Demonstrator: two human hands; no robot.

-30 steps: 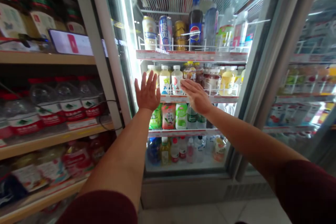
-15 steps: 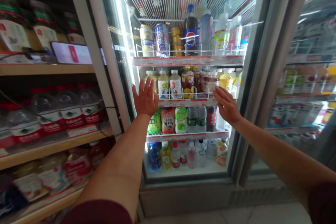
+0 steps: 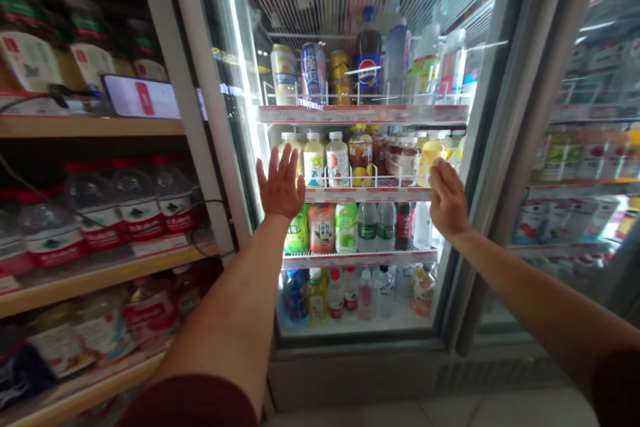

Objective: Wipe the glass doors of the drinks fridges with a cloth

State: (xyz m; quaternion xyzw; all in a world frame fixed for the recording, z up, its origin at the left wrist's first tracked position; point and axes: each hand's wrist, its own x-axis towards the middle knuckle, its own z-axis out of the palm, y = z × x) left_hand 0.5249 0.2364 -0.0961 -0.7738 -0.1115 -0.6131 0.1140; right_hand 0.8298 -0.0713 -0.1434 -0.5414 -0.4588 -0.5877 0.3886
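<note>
My left hand [image 3: 281, 181] lies flat with its fingers spread against the glass door [image 3: 345, 297] of a lit drinks fridge, in front of the left end of the third shelf. My right hand [image 3: 449, 201] is at the door's right side, its fingers pressed together and partly curled. Its palm side is hidden, and I cannot make out what is in it. Behind the glass, beside my left hand, stand white-capped bottles [image 3: 338, 160]. Yellow drink bottles [image 3: 433, 153] show behind my right fingertips.
Left of the fridge, an open shelf rack [image 3: 100, 277] holds red-capped water bottles [image 3: 137, 203] and large jars. A phone-like screen [image 3: 143, 97] and a thin cable [image 3: 203, 203] are at its edge. Another glass-door fridge [image 3: 570, 183] adjoins on the right, beyond a metal door frame [image 3: 505, 147].
My right hand has slid to the right along the glass, and its fingers look more upright and bent. My left hand keeps its place on the door. The view has shifted slightly.
</note>
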